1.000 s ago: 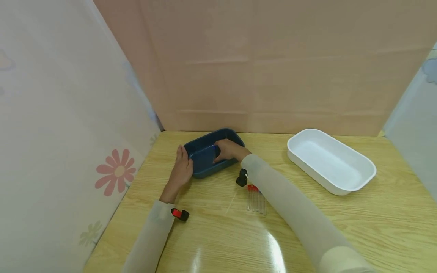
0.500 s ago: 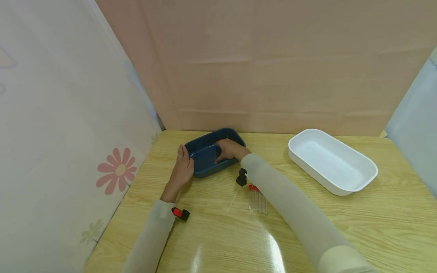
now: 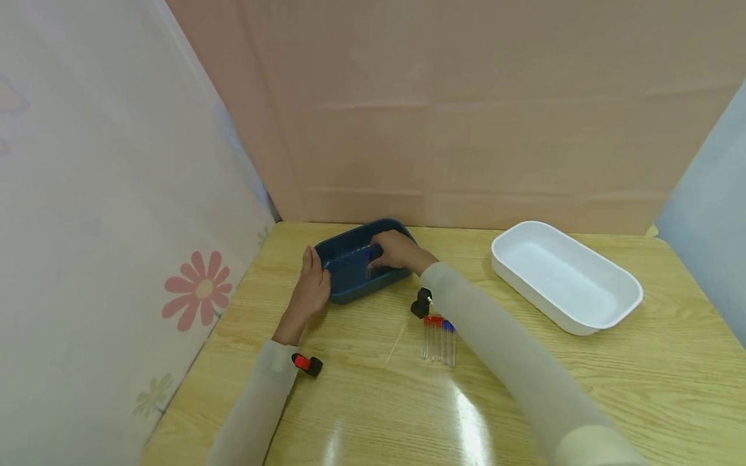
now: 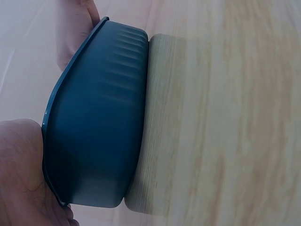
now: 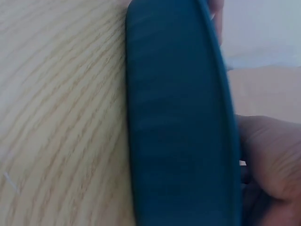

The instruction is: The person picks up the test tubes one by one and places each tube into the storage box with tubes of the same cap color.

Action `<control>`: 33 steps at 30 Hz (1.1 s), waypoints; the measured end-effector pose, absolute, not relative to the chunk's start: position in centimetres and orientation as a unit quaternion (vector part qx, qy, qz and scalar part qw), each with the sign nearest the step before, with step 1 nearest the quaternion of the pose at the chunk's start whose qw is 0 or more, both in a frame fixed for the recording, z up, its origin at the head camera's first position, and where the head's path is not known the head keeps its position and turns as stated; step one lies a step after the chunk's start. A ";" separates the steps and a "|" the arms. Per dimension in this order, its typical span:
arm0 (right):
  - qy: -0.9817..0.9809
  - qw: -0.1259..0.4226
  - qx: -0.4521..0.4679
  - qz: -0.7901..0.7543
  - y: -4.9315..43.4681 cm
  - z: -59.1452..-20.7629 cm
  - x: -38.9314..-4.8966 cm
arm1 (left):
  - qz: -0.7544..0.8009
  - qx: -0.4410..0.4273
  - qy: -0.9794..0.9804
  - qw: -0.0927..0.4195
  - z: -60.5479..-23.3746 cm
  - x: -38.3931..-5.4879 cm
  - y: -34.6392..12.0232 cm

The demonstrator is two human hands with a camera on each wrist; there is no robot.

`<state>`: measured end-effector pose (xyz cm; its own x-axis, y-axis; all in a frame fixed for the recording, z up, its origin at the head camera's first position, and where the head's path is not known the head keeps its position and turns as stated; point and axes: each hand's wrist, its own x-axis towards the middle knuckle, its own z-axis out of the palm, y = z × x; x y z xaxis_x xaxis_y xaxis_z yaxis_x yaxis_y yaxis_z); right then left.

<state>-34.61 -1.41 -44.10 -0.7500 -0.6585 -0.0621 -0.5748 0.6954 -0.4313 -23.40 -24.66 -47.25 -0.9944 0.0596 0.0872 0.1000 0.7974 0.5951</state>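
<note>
Left hand [image 3: 309,292] grips blue tray [image 3: 358,292] — right hand [image 3: 396,251] inside, near tube [image 3: 368,266]

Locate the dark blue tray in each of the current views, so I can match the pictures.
Head: dark blue tray near the picture's centre.
Left wrist: tray left of centre, outer wall showing.
Right wrist: tray right of centre, outer wall showing.
Shared landmark: wooden table, right of the tray in left wrist, left in right wrist.

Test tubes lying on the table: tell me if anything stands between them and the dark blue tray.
Yes: in the head view, the black device on the right sleeve shows between the test tubes and the dark blue tray; the tray's near wall also stands in the way.
</note>
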 end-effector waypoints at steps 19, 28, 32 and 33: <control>0.894 0.026 -0.368 -0.255 2.6 -42.1 -29.6 | -0.324 -0.050 -0.944 0.026 -47.1 -24.2 -24.6; 0.873 0.002 -0.389 -0.293 4.7 -42.5 -26.5 | -0.326 -0.042 -0.944 0.020 -47.5 -24.3 -24.6; 0.869 -0.005 -0.389 -0.306 5.7 -42.7 -25.3 | -0.327 -0.045 -0.944 0.022 -47.5 -24.5 -24.6; 0.868 -0.004 -0.390 -0.309 5.9 -42.7 -25.0 | -0.327 -0.045 -0.944 0.022 -47.5 -24.5 -24.7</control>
